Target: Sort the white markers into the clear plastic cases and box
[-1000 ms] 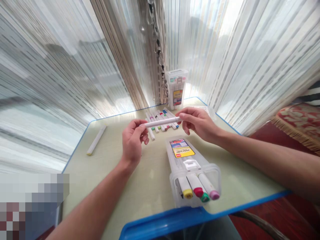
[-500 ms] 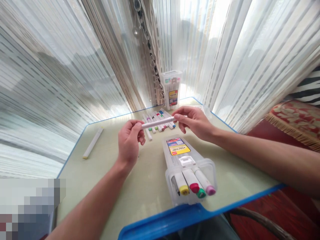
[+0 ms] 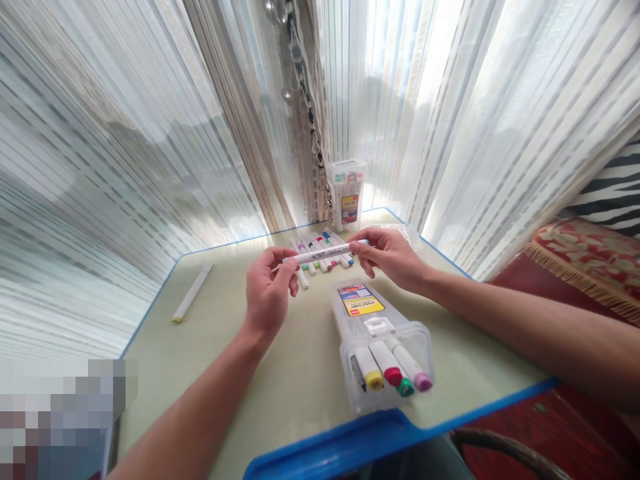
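Note:
A white marker [image 3: 323,254] with blue-tinted ends and dark print is held level above the table between my two hands. My left hand [image 3: 270,283] pinches its left end, and my right hand [image 3: 393,253] pinches its right end. Behind and below it, several white markers with coloured ends [image 3: 314,267] lie side by side. Closer to me, a clear plastic marker case [image 3: 357,330] lies on its side with its open end facing me. Yellow, red, green and purple marker ends [image 3: 393,377] show in that opening.
A second clear marker case [image 3: 349,193] stands upright at the far corner, by the curtains [image 3: 240,133]. One white marker with a yellow end [image 3: 193,293] lies alone at the left. The table [image 3: 300,360] has a blue edge. A clear plastic piece [image 3: 413,237] lies behind my right hand.
The marker between my hands has turned so that its print now shows, and its blue-tinted ends are visible. The view has shifted slightly; the other things lie as before.

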A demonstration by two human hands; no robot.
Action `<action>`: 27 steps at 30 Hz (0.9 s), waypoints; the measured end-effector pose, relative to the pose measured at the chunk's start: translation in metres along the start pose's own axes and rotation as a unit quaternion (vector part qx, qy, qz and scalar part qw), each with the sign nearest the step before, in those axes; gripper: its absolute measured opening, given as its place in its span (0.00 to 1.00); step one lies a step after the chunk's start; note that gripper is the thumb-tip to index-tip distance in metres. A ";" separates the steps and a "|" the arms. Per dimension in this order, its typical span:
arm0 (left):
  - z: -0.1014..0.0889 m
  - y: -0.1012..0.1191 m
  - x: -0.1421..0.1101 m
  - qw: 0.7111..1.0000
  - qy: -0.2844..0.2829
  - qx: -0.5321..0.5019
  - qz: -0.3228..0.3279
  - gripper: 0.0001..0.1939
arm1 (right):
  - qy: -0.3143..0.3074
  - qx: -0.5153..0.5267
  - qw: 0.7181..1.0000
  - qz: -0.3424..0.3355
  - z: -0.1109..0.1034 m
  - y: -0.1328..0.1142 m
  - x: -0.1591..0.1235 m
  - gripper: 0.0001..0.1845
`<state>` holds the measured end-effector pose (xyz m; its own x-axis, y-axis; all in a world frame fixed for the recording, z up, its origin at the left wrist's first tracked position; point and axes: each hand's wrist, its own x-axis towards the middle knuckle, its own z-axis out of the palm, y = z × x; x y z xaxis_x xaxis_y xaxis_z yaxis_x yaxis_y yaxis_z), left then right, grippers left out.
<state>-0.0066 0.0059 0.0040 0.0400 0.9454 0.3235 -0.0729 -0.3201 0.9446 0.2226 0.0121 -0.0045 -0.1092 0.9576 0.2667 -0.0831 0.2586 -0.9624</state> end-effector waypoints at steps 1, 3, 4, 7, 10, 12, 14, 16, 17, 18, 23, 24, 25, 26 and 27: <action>0.001 0.000 -0.001 1.000 -0.003 0.010 0.004 0.09 | -0.004 0.015 1.000 0.010 -0.001 0.001 0.001 0.17; 0.002 0.000 -0.001 1.000 -0.016 0.026 0.001 0.11 | -0.011 0.044 0.999 0.021 -0.002 0.002 0.002 0.19; 0.003 0.000 -0.002 0.999 -0.026 0.031 -0.004 0.12 | -0.015 0.056 0.998 0.022 -0.002 0.001 0.002 0.19; 0.005 0.000 -0.002 0.998 -0.047 0.019 -0.025 0.13 | -0.028 0.081 0.996 0.023 0.000 -0.003 -0.001 0.19; 0.006 0.000 -0.002 0.998 -0.044 -0.026 -0.043 0.13 | -0.033 0.102 0.994 0.024 0.002 -0.007 -0.004 0.16; 0.006 0.001 -0.001 0.996 -0.042 -0.061 -0.058 0.12 | -0.029 0.111 0.993 0.022 0.002 -0.009 -0.005 0.13; 0.006 0.002 -0.001 0.993 -0.039 -0.087 -0.069 0.11 | -0.023 0.115 0.993 0.017 0.002 -0.010 -0.006 0.12; 0.006 0.002 0.000 0.992 -0.033 -0.098 -0.074 0.11 | -0.018 0.112 0.993 0.012 0.001 -0.011 -0.006 0.12; 0.006 0.003 0.000 0.992 -0.029 -0.098 -0.075 0.10 | -0.016 0.109 0.994 0.011 0.001 -0.011 -0.005 0.12; 0.006 0.003 0.000 0.992 -0.025 -0.095 -0.074 0.10 | -0.015 0.104 0.994 0.011 0.000 -0.011 -0.005 0.11; 0.007 0.003 0.000 0.997 -0.006 -0.059 -0.052 0.07 | -0.017 0.084 0.996 0.011 -0.001 -0.011 -0.003 0.09; 0.007 0.003 -0.001 0.998 -0.003 -0.051 -0.043 0.07 | -0.017 0.081 0.997 0.011 -0.001 -0.011 -0.002 0.10; 0.007 0.003 -0.001 0.998 0.000 -0.044 -0.034 0.08 | -0.017 0.078 0.997 0.011 -0.001 -0.011 -0.002 0.10; 0.008 0.003 -0.001 0.999 0.002 -0.038 -0.026 0.08 | -0.018 0.074 0.997 0.012 -0.001 -0.010 -0.001 0.11; 0.008 0.003 -0.001 0.999 0.004 -0.033 -0.020 0.08 | -0.017 0.071 0.997 0.012 -0.001 -0.010 -0.001 0.12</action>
<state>0.0010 0.0031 0.0068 0.0358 0.9577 0.2854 -0.1376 -0.2782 0.9506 0.2246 0.0090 0.0050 -0.1468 0.9578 0.2472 -0.2189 0.2122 -0.9524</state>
